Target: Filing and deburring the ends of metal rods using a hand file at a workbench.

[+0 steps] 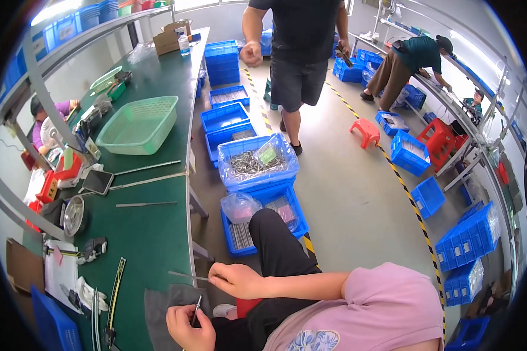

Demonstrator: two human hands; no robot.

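Observation:
My left hand (190, 329) is closed around a slim metal rod (197, 306) whose end points up between thumb and fingers; its exact kind cannot be made out. Above it, my right hand (235, 281) pinches a thin, flat metal strip (184, 275), which reaches left over the table's edge. The two pieces are apart. Both hands are at the near edge of the green table (152, 245), beside a dark grey cloth (158, 316) that hangs over the edge. Farther up the table lies another narrow metal strip (146, 204).
Calipers (92, 250), a metal bowl (74, 215), a phone (98, 182) and a green basket (140, 126) occupy the table. On the floor, a blue crate (257, 181) holds bagged metal parts. One person (301, 58) stands ahead; another (416, 61) bends at the right bench.

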